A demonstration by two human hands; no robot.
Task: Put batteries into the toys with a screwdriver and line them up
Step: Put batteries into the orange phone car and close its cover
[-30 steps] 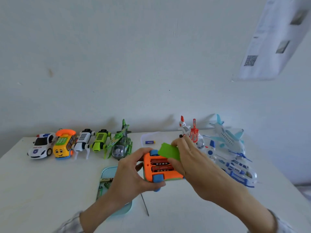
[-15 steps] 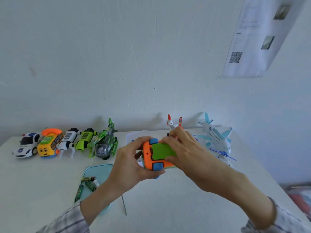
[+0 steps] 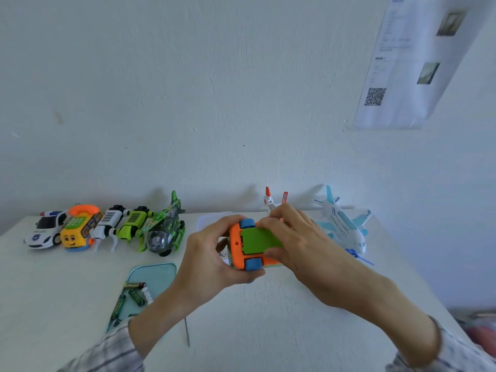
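Note:
An orange toy car [image 3: 236,247] with blue wheels is held upside down above the white table [image 3: 268,318]. My left hand [image 3: 212,260] grips its left end. My right hand [image 3: 298,238] presses the green battery cover [image 3: 259,240] onto the underside, thumb at the cover's lower edge and fingers over its top. The batteries inside are hidden by the cover. Several loose batteries [image 3: 135,292] lie in a light blue tray [image 3: 158,275]. The thin tip of a screwdriver [image 3: 187,332] shows below my left forearm.
Lined up along the wall at the left are a police car [image 3: 47,232], a yellow phone bus [image 3: 79,229], a white robot dog [image 3: 108,224], a green robot dog [image 3: 132,224] and a green helicopter [image 3: 165,226]. A white-blue airplane [image 3: 343,224] and a red-white toy [image 3: 269,201] stand at the right.
The green cover went from lifted above the open battery bay down onto the car's underside, hiding the batteries. My view shifted, so the scene sits differently in frame.

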